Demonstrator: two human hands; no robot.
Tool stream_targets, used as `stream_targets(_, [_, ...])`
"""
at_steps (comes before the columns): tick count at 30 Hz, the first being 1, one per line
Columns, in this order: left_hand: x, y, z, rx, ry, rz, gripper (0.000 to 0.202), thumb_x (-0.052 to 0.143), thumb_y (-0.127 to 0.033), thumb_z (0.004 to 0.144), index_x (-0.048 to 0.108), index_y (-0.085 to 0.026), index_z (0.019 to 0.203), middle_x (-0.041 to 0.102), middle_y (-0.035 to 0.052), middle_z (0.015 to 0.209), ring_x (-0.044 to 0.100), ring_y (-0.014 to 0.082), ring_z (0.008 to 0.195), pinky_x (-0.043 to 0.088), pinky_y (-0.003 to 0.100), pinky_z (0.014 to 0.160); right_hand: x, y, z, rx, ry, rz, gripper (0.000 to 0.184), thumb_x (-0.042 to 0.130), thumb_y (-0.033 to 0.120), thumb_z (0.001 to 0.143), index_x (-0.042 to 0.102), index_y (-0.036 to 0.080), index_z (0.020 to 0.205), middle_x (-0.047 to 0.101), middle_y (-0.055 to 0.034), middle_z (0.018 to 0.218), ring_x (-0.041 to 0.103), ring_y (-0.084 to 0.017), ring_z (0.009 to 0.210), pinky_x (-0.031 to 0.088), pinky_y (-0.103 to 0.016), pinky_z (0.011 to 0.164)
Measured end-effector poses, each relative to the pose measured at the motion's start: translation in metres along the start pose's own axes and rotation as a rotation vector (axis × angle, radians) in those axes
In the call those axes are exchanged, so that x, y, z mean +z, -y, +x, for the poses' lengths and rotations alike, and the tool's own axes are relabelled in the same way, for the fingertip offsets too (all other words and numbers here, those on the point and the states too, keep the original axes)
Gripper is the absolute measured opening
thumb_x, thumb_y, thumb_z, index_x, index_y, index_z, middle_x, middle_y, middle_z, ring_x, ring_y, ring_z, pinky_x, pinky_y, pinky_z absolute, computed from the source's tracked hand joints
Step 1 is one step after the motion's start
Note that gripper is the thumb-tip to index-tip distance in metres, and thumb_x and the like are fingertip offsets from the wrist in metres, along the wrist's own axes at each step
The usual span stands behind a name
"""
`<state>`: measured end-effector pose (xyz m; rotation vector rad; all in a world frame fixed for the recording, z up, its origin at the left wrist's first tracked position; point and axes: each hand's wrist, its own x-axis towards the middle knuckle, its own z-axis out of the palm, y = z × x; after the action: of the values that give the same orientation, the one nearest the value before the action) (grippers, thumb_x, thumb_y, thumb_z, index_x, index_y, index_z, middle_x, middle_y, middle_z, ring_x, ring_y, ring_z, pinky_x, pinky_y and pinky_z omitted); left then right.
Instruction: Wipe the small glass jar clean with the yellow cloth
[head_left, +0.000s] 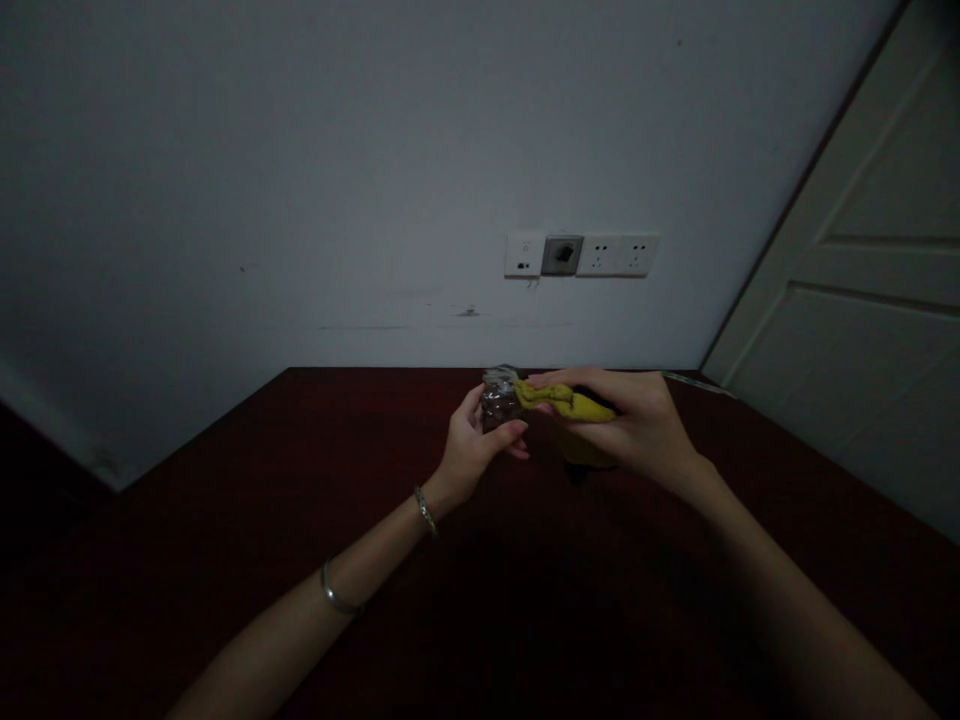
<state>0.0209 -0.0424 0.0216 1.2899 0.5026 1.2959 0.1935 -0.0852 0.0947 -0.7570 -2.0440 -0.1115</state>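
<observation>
My left hand point(471, 440) is wrapped round a small clear, shiny jar-like object point(501, 398) with a pale top. In the dim light I cannot make out what is inside it. My right hand point(637, 418) grips a folded yellow cloth point(566, 402) between thumb and fingers. One end of the cloth meets the upper right side of the clear object. A loose part of the cloth hangs below the right hand, partly in shadow.
Beneath both hands lies a dark red tabletop point(360, 440). Its far edge meets a pale wall point(337, 180). Wall sockets point(616, 256) and a grey switch plate point(562, 255) sit above the table. A panelled door point(862, 270) stands at the right.
</observation>
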Motion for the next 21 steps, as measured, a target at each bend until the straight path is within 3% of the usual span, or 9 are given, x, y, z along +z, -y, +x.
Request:
stream_targets(3, [-0.003,0.0,0.001,-0.009,-0.006,-0.005,0.064,0.077,-0.039,0.063,0.044,-0.014,0.112,0.058,0.001,0.08,0.06,0.01,0.053,0.057,0.025,0.049,-0.001,-0.001,0.0,0.061,0.047,0.044,0.019,0.067,0.03,0.079,0.069,0.022,0.096,0.074,-0.003,0.096,0.07,-0.018,0.08,0.056,-0.028,0.072])
stream_targets(8, [-0.002,-0.002,0.0,-0.044,0.059,0.012,0.066,0.078,-0.04,0.061,0.045,-0.014,0.112,0.06,0.0041,0.085,0.059,0.0104,0.053,0.056,0.027,0.049,0.005,-0.008,0.004,0.227,-0.208,0.071,0.015,0.065,0.031,0.08,0.071,0.024,0.092,0.074,-0.001,0.091,0.07,-0.02,0.081,0.057,-0.034,0.074])
stream_targets(12, [0.005,-0.003,-0.003,-0.076,0.105,0.018,0.068,0.079,-0.039,0.059,0.044,-0.014,0.112,0.06,0.0064,0.091,0.059,0.01,0.052,0.055,0.028,0.05,0.011,-0.01,0.004,0.273,-0.284,0.103,0.015,0.065,0.031,0.08,0.071,0.023,0.091,0.074,-0.0013,0.092,0.069,-0.02,0.083,0.056,-0.036,0.077])
stream_targets(14, [0.007,-0.004,-0.004,-0.091,0.103,0.015,0.067,0.079,-0.038,0.06,0.044,-0.014,0.112,0.061,0.0051,0.088,0.059,0.01,0.051,0.055,0.027,0.05,0.013,-0.01,0.004,0.27,-0.238,0.141,0.017,0.064,0.031,0.081,0.071,0.023,0.094,0.074,-0.0022,0.096,0.069,-0.021,0.087,0.055,-0.037,0.081])
stream_targets(17, [0.008,-0.006,-0.003,-0.104,0.093,0.011,0.059,0.076,-0.042,0.063,0.047,-0.014,0.107,0.06,0.0016,0.076,0.06,0.0107,0.051,0.053,0.025,0.05,0.014,-0.01,0.003,0.225,-0.065,0.228,0.025,0.058,0.03,0.085,0.065,0.023,0.108,0.068,-0.0048,0.113,0.064,-0.022,0.103,0.049,-0.04,0.093])
stream_targets(21, [0.004,-0.007,0.0,-0.085,0.04,0.022,0.051,0.073,-0.045,0.067,0.052,-0.014,0.102,0.061,0.0022,0.078,0.06,0.0108,0.055,0.052,0.024,0.05,0.014,-0.012,0.0,0.129,0.157,0.285,0.062,0.065,0.032,0.08,0.041,0.026,0.136,0.046,-0.0073,0.141,0.046,-0.024,0.126,0.036,-0.046,0.107])
